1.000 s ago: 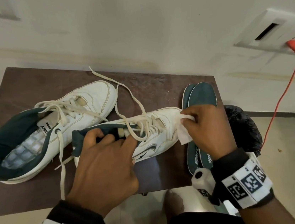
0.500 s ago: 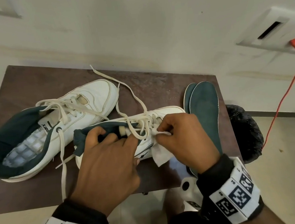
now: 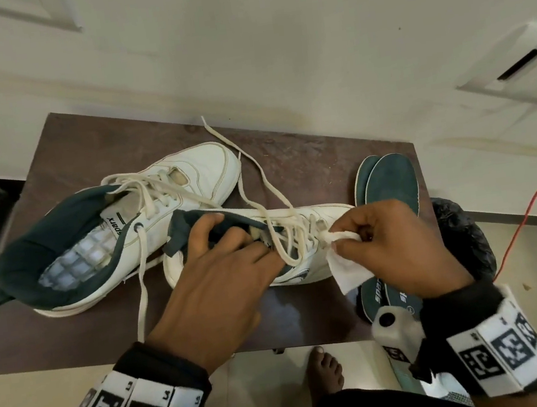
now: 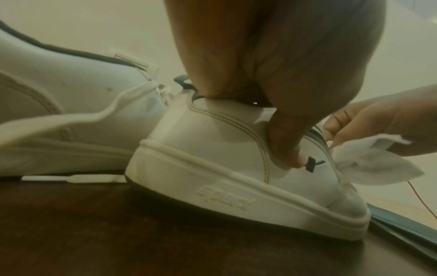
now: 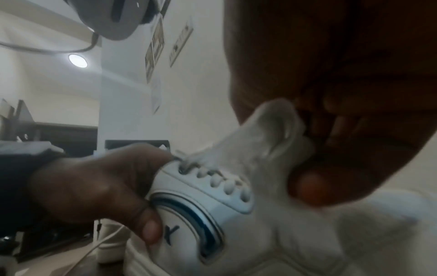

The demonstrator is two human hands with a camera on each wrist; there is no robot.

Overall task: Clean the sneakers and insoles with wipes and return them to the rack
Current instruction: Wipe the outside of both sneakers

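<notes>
Head view: nearest the wearer, the left hand (image 3: 223, 283) grips the white leather sneaker with dark green lining (image 3: 311, 232) at its collar, fingers hooked inside the opening and thumb pressed on the outer side, as the left wrist view shows. Just right of that hand, the right hand (image 3: 398, 251) pinches a crumpled white wet wipe (image 3: 347, 266) between thumb and fingertips, pressing it against the sneaker's cream laces (image 3: 293, 234) near the eyelets. Under and beyond the right hand, two dark green foam insoles (image 3: 389, 181) lie overlapped on the dark brown wooden bench (image 3: 82, 324), touching the sneaker's toe end. Left of and beyond the left hand, the second white sneaker (image 3: 198, 168) lies on the bench, laces loose. Right of the right hand, past the bench edge, sits a black plastic bag (image 3: 464, 240).
</notes>
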